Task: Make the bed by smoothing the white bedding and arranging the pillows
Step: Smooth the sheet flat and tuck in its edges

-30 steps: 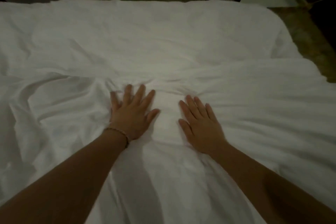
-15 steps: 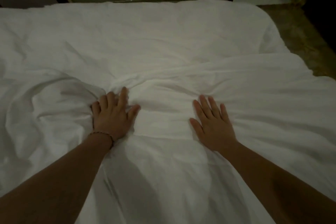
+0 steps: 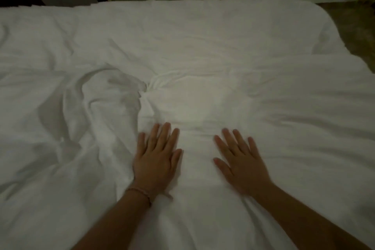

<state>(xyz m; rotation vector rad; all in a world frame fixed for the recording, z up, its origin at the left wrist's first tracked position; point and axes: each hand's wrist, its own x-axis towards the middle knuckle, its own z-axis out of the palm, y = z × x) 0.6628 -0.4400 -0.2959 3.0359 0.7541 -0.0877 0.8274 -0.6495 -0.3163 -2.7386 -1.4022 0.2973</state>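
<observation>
The white bedding [image 3: 233,50] covers the whole bed, flatter at the far right and bunched into a deep ridge [image 3: 113,95] left of centre. Your left hand [image 3: 156,160] and right hand [image 3: 241,162] lie flat on it near you, fingers straight, a little apart, gripping nothing. To smooth well, keep your palms down and sweep outward, your left hand pushing that ridge toward the left edge. No pillows are in view.
</observation>
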